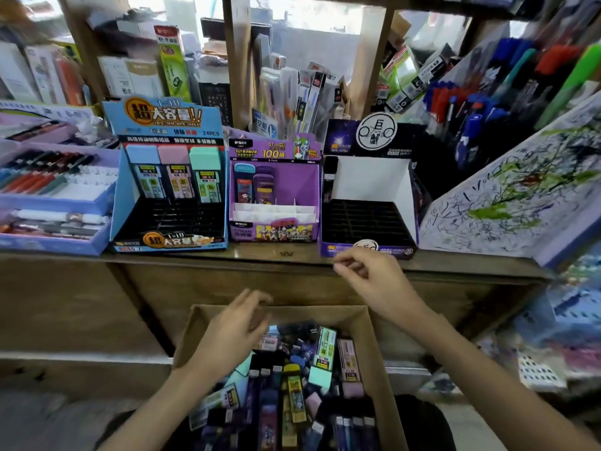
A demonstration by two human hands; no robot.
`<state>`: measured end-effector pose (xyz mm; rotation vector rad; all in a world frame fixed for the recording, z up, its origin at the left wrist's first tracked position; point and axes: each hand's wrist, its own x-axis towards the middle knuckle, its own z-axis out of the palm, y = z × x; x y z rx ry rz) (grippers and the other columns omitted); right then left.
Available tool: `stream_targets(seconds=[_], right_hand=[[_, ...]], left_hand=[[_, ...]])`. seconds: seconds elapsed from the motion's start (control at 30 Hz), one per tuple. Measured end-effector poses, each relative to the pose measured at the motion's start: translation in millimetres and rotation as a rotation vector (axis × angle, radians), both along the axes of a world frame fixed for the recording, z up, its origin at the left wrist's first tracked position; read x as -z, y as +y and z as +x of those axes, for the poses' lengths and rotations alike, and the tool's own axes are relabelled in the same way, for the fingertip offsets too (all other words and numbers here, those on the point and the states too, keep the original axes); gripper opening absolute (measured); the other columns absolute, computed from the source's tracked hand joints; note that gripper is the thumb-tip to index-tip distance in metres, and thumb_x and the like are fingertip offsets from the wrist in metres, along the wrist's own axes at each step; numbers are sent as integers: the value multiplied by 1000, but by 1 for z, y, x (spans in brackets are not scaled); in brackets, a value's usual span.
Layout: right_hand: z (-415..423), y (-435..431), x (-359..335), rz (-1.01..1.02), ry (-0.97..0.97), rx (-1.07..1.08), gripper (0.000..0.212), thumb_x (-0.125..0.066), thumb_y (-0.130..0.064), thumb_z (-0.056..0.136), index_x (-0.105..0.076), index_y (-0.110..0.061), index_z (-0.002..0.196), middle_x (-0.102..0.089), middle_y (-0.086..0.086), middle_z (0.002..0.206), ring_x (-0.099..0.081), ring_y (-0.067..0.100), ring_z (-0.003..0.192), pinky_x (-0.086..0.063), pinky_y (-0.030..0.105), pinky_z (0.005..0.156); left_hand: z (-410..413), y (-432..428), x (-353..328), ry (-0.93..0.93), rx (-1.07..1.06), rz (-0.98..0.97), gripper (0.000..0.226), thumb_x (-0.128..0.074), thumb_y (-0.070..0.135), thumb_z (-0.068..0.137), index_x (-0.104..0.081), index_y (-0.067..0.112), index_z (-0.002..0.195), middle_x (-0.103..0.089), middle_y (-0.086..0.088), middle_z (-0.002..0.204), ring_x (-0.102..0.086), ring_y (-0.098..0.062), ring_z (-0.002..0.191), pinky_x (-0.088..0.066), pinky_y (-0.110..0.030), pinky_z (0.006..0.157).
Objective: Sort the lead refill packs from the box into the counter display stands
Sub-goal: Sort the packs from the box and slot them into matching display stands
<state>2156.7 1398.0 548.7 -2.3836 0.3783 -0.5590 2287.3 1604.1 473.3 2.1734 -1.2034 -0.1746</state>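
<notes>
Below, the open brown cardboard box holds a jumble of slim rectangular lead refill packs in purple, black, yellow and mint. The left hand hovers above them, fingers loosely curled, empty. The right hand, likewise loosely curled and empty, hangs before the black-and-purple display stand.

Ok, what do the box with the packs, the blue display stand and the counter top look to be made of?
Box: plain brown cardboard, matt, with raw flap edges. Blue display stand: printed card, slightly glossy, folded panels; its black slotted insert looks like plastic. Counter top: probably varnished wood, brown with a dull sheen.
</notes>
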Motion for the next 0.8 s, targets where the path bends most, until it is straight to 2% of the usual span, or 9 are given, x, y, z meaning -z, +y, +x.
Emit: stream_targets(seconds=[0.1, 0.2, 0.27, 0.37, 0.47, 0.63, 0.7, 0.73, 0.8], right_hand=[[-20, 12, 54, 20, 316, -52, 14, -59, -25, 91, -67, -22, 102, -66, -11, 95, -60, -2, 87, -49, 16, 80], [-32, 24, 121, 82, 559, 21, 17, -58, -27, 92, -67, -13, 92, -69, 1, 92, -64, 16, 83, -50, 34, 75], [-39, 36, 159, 165, 663, 59, 22, -58, -28, 91, -65, -9, 83, -67, 6, 85, -62, 20, 82, -45, 32, 68], [-42, 61, 195, 352, 650, 117, 19, -60, -29, 91, -63, -13, 81, -63, 3, 81, -61, 17, 83, -45, 30, 71], [-31, 86, 213, 418, 564, 189, 19, -61, -31, 90, -63, -13, 93, -66, 1, 90, -62, 15, 88, -46, 26, 76], [-7, 106, 223, 481, 520, 321, 19, -63, -29, 88, -62, -13, 97, -63, -5, 88, -58, 10, 81, -40, 21, 67], [-1, 103, 221, 593, 525, 352, 11, -65, -23, 86, -60, -15, 81, -61, -4, 79, -57, 12, 76, -38, 21, 65], [0, 101, 221, 659, 530, 360, 18, -66, -18, 85, -58, -17, 70, -59, -3, 73, -57, 14, 73, -39, 22, 65], [2, 98, 216, 800, 532, 391, 28, -69, -10, 83, -57, -18, 59, -60, 1, 70, -58, 14, 68, -41, 21, 63]], left_hand=[[-12, 17, 51, 143, -61, 124, 29, -58, 25, 92, -53, 18, 119, -48, 5, 112, -53, -17, 110, -43, -26, 88], [-24, 31, 98, 231, -147, 291, 46, -59, 31, 91, -45, 13, 131, -46, -7, 128, -46, -24, 120, -38, -27, 95], [-32, 38, 119, 318, -256, 373, 57, -58, 39, 90, -39, 10, 136, -42, -10, 133, -42, -25, 124, -37, -28, 98], [-42, 39, 140, 451, -343, 385, 65, -65, 46, 84, -40, 8, 130, -44, -12, 129, -43, -24, 119, -39, -28, 95], [-50, 32, 149, 507, -374, 317, 74, -75, 45, 74, -42, 7, 128, -44, -13, 125, -44, -25, 116, -41, -28, 91], [-50, 16, 146, 513, -474, 297, 65, -78, 39, 72, -49, 2, 117, -54, -16, 113, -55, -27, 102, -48, -31, 80], [-47, 12, 144, 573, -460, 270, 52, -79, 32, 74, -56, 1, 108, -64, -17, 106, -62, -26, 92, -50, -24, 67], [-46, 11, 143, 598, -450, 245, 43, -79, 27, 75, -60, 2, 104, -68, -16, 102, -64, -23, 87, -47, -18, 60], [-45, 9, 141, 641, -443, 215, 31, -77, 21, 77, -65, 4, 101, -70, -13, 102, -64, -22, 89, -45, -19, 63]])
